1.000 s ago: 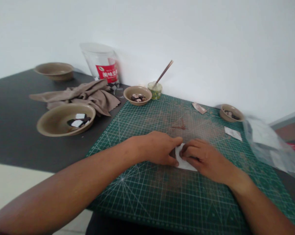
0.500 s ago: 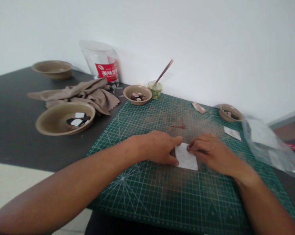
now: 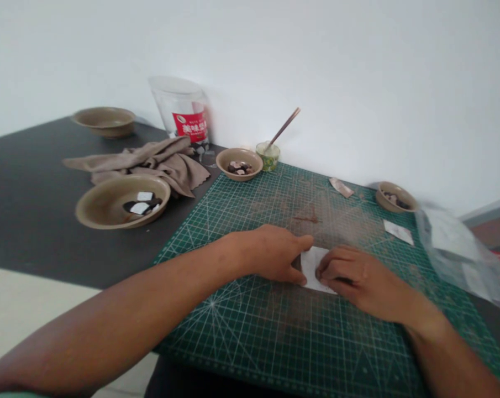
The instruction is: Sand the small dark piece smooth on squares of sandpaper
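On the green cutting mat [image 3: 250, 337] lies a white, paper-like sheet [image 3: 311, 260]. My left hand [image 3: 274, 251] spans its left side, thumb and a finger holding down the edges; a dark strip shows between them. My right hand [image 3: 353, 276] is over the right part of the sheet, fingers pinched on a small dark piece that is mostly hidden. What kind of piece it is cannot be made out.
Brown dust marks the mat. Behind stand a small bowl with dark pieces [image 3: 239, 165], a green cup [image 3: 268, 156] with a stick and another bowl [image 3: 395, 197]. A plastic bag [image 3: 457, 249] lies right; a cloth [image 3: 158, 160], larger bowl [image 3: 104, 204] and clear tub [image 3: 179, 108] are left.
My right hand has slid toward me across the white sheet, covering its near right corner. My left hand holds its place on the sheet. The whole view has shifted slightly.
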`<state>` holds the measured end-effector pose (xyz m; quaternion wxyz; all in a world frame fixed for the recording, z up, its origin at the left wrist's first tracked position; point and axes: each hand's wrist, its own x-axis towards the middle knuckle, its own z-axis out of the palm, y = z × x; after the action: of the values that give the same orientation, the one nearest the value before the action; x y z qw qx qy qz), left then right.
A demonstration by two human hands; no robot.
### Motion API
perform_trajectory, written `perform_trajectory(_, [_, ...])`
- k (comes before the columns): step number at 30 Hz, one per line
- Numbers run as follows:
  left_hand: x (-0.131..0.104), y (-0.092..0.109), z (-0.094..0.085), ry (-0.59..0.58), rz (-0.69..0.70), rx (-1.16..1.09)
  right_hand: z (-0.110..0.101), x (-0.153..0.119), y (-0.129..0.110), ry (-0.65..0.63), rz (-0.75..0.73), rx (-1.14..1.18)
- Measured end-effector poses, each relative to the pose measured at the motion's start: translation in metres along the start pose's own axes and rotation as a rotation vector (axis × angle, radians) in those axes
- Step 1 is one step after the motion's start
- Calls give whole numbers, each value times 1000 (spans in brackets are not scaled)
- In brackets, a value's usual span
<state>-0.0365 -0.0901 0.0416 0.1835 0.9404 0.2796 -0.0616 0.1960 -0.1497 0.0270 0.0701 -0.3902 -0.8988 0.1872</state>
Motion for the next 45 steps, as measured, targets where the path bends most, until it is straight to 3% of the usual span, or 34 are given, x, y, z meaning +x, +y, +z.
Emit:
perform_trajectory(5, [0,0,-1,-1,-3,7,-1,0,9,127,89,-97])
perform_trajectory(7, [0,0,-1,-9,-7,14,-7,-5,12,80,97,-63])
perform_trajectory(11, [1,-1,1,-18,-14,12,-5,-9,0,-58,-46,73])
perform_trajectory(13, [1,-2,2,-7,-8,16,0,-5,-4,-14,-71,60])
perform_trajectory(17, [2,-4,3,8,17,11,-3,-1,5,98,51,-92])
perform_trajectory(22, [2,-3,2,4,8,3,-6,-8,0,-21,6,32])
perform_trajectory(28, [1,-2,1,20,9,19,6,6,-6,149,110,-40])
perform_trajectory(34, [-1,0,-2,10,13,19,3,0,-8,20,17,63])
perform_trajectory(40, [-2,1,-1,10,8,11,7,8,-6,164,106,-48])
perform_trajectory(45, [-2,3,-2,-11,-8,5,6,6,-6,34,-11,9])
